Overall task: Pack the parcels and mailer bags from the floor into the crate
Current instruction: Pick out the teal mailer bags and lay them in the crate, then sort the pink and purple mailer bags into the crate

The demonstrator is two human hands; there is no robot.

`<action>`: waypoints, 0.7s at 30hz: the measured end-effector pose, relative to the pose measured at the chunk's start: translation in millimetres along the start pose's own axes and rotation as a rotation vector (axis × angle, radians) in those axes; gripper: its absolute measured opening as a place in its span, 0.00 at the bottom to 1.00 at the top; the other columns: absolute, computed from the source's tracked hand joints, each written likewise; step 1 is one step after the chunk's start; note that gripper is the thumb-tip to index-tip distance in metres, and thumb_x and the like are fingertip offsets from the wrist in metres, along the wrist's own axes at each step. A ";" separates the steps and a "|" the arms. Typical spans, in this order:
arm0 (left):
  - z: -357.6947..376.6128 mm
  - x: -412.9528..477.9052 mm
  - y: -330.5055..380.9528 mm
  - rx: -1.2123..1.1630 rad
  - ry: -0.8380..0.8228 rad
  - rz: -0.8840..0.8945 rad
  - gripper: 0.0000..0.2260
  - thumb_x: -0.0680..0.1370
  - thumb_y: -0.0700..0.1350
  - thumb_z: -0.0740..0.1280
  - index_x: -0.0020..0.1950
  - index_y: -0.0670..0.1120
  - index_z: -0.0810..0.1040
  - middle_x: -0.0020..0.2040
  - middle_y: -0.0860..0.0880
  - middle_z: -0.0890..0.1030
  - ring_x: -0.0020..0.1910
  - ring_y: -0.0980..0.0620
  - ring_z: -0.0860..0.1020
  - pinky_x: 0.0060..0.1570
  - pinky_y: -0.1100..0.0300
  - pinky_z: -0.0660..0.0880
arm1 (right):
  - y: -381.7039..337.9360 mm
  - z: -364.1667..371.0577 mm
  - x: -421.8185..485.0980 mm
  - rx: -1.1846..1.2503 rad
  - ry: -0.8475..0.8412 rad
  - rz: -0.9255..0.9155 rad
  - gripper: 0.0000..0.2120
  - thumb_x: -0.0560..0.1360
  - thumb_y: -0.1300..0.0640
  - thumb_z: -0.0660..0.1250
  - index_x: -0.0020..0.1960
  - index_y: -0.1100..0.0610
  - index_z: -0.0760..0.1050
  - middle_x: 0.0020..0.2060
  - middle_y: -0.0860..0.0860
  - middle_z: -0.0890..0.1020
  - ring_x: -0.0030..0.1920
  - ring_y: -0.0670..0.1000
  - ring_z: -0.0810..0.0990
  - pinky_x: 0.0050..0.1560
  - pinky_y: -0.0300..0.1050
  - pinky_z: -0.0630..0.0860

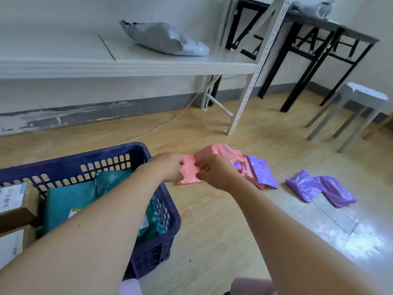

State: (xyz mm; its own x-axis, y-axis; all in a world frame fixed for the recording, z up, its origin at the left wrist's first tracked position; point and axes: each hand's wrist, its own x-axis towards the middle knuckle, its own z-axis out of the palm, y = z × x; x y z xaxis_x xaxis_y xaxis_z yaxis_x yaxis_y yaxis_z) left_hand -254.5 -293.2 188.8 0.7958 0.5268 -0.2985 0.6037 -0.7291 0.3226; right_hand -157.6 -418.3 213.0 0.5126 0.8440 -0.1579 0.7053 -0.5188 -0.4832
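A dark blue plastic crate (136, 149) stands on the floor at the left, holding teal mailer bags (70, 201) and cardboard parcels (14, 201). Just right of the crate a pink mailer bag (189, 167) lies on the floor. My left hand (168, 167) and my right hand (214, 172) both pinch its near end. A purple mailer bag (260, 171) lies against the pink one, partly under it. Two more purple bags (319, 188) lie on the floor further right.
A white metal shelf (127, 64) runs along the wall with a grey mailer bag (165, 39) on it. A black folding table (331, 30) carries another grey bag (314, 7). A white stool (359, 103) stands at the right. A white cable (170, 122) crosses the wooden floor.
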 end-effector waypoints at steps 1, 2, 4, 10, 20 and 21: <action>3.6 4.2 12.8 -0.011 0.006 0.019 0.19 0.74 0.47 0.67 0.64 0.52 0.73 0.61 0.49 0.77 0.51 0.47 0.76 0.48 0.57 0.73 | 9.8 -7.6 -6.8 -0.006 0.015 0.023 0.17 0.72 0.59 0.68 0.61 0.53 0.77 0.56 0.52 0.81 0.57 0.52 0.78 0.57 0.42 0.73; 6.5 6.5 21.2 -0.029 0.011 0.026 0.18 0.74 0.47 0.67 0.64 0.52 0.73 0.61 0.50 0.77 0.52 0.47 0.76 0.48 0.58 0.72 | 16.7 -12.3 -11.1 -0.009 0.021 0.038 0.17 0.73 0.59 0.68 0.61 0.54 0.77 0.56 0.52 0.81 0.57 0.52 0.78 0.57 0.41 0.72; 11.3 9.5 42.7 -0.054 0.013 0.054 0.19 0.75 0.48 0.67 0.65 0.52 0.72 0.62 0.50 0.76 0.57 0.47 0.75 0.50 0.59 0.70 | 33.0 -22.4 -20.3 -0.003 0.050 0.074 0.16 0.73 0.60 0.68 0.61 0.55 0.78 0.55 0.52 0.82 0.56 0.52 0.78 0.56 0.41 0.73; 34.4 26.1 106.3 -0.081 -0.018 0.174 0.18 0.75 0.47 0.68 0.64 0.51 0.74 0.63 0.50 0.76 0.60 0.48 0.75 0.59 0.56 0.72 | 80.9 -42.2 -46.9 0.035 0.142 0.231 0.16 0.71 0.59 0.69 0.59 0.55 0.79 0.48 0.52 0.80 0.51 0.52 0.77 0.49 0.40 0.71; 82.5 49.4 211.2 -0.069 -0.064 0.373 0.18 0.76 0.44 0.63 0.66 0.51 0.72 0.64 0.49 0.74 0.61 0.48 0.73 0.58 0.56 0.72 | 165.1 -65.0 -97.4 -0.010 0.179 0.418 0.17 0.73 0.60 0.67 0.62 0.53 0.76 0.56 0.51 0.79 0.56 0.52 0.78 0.56 0.40 0.71; 85.4 51.4 217.0 -0.050 -0.051 0.382 0.18 0.76 0.44 0.62 0.66 0.52 0.72 0.64 0.50 0.74 0.62 0.48 0.73 0.58 0.56 0.71 | 172.9 -66.3 -100.9 -0.023 0.167 0.434 0.17 0.73 0.60 0.67 0.62 0.53 0.76 0.56 0.51 0.79 0.57 0.52 0.77 0.55 0.40 0.71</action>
State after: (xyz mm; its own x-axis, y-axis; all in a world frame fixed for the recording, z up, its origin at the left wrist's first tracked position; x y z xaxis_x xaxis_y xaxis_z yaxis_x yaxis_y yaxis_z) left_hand -86.8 -461.7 166.8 0.9613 0.1978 -0.1918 0.2663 -0.8456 0.4626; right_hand -55.0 -602.3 202.4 0.8333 0.5158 -0.1990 0.4183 -0.8235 -0.3833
